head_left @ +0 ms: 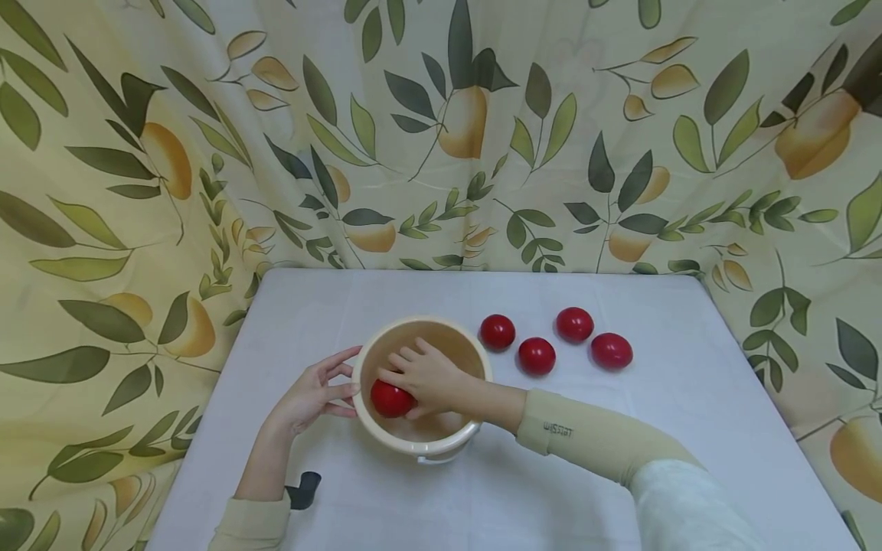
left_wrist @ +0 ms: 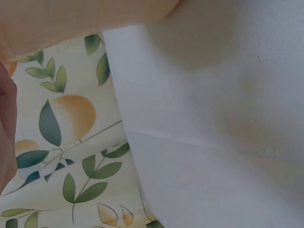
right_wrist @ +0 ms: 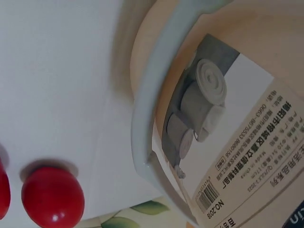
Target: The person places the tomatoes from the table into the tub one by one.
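A cream plastic bucket (head_left: 365, 422) stands on the white-covered table. Against its left side my left hand (head_left: 306, 394) holds it, thumb at the rim and fingers on the outer wall. My right hand (head_left: 430, 375) reaches into the bucket from the right. Between its thumb and index finger it holds a shiny red ball (head_left: 391, 399), while the other fingers stay stretched out. The right wrist view faces the bucket's printed label (right_wrist: 228, 152) and pale handle (right_wrist: 145, 114); that hand is hidden there.
Right of the bucket lie several more red balls, the nearest ones being one at the back (head_left: 498, 332) and one in front (head_left: 537, 357). A dark strap piece (head_left: 304, 490) shows beside the left wrist. A fruit-patterned curtain (head_left: 441, 191) hangs behind the table.
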`<state>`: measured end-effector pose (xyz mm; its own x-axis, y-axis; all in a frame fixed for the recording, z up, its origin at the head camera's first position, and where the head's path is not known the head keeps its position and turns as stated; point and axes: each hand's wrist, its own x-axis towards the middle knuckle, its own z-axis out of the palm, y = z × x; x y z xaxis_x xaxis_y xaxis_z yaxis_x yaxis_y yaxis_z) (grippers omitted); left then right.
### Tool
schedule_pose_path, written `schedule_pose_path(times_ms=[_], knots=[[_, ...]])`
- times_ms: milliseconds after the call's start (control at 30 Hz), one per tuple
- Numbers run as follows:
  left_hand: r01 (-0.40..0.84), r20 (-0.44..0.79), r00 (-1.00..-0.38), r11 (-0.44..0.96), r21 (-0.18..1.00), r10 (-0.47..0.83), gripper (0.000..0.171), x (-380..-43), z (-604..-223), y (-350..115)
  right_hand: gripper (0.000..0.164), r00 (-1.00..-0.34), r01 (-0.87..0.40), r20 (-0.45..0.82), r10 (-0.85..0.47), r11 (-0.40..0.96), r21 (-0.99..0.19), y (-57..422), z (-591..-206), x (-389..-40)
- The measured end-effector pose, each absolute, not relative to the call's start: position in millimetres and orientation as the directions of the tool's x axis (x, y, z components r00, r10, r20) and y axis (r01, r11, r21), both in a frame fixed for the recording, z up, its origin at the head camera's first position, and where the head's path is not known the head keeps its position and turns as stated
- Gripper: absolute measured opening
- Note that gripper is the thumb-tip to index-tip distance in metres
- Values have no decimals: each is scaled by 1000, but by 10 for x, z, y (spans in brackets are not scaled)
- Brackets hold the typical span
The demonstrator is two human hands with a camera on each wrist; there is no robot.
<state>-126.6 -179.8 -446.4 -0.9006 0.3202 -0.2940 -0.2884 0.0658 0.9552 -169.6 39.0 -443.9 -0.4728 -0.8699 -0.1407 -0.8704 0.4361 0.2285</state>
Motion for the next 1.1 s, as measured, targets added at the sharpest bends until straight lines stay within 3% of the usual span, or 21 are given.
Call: schedule_pose_path(times_ms=[733,1100], knots=[[-289,-292,-901,60,956,322,66,-1265,-4468,-1797,77,-444,-841,-291,-847,281,463,329,-4621,-1655],[-295,-292,-898,43,955,329,67,-1258,-4462,-1794,64,-473,-825,-319,-821,286,488,335,-4716,-1682]])
